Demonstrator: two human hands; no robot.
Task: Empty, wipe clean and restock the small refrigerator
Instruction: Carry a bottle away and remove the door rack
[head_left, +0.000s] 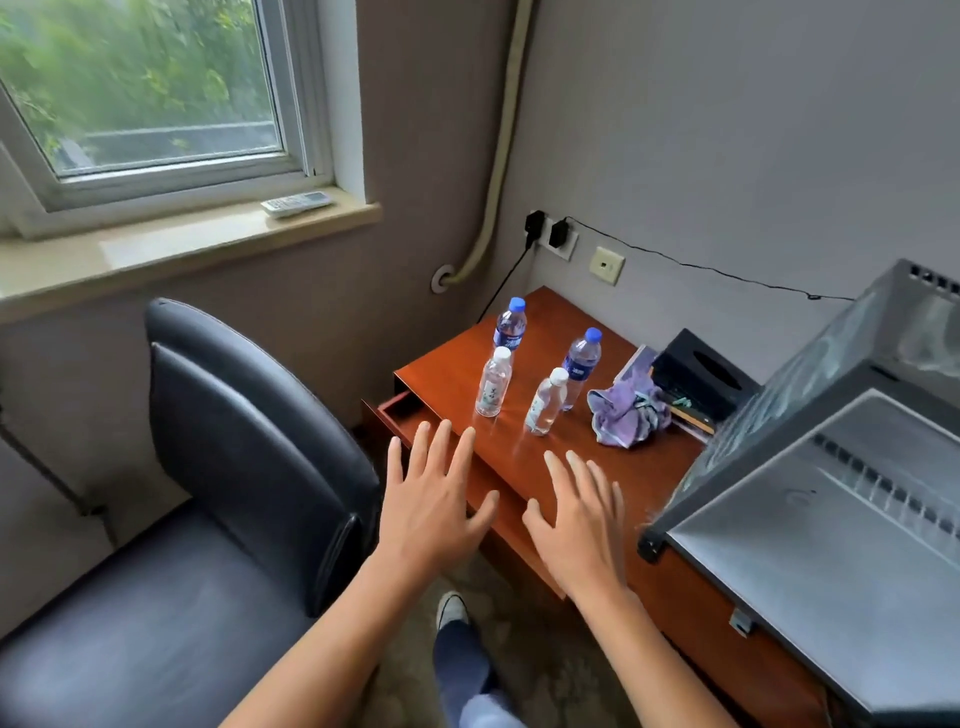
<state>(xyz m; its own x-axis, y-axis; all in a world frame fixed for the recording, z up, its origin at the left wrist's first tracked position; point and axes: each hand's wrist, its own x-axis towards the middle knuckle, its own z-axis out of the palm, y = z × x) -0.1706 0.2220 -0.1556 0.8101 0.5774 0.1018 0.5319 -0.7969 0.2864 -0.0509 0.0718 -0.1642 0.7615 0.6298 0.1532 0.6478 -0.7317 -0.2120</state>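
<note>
I hold my left hand (436, 499) and my right hand (576, 525) flat above the near edge of the table (441, 376), fingers spread wide, holding nothing. Beyond them four water bottles (540, 402) stand upright, two blue-capped behind two white-capped. A crumpled purple cloth (626, 413) lies just right of them, beside a black tissue box (701, 379). The small refrigerator (841, 499) sits at the right. A black chair (234, 447) stands left.
</note>
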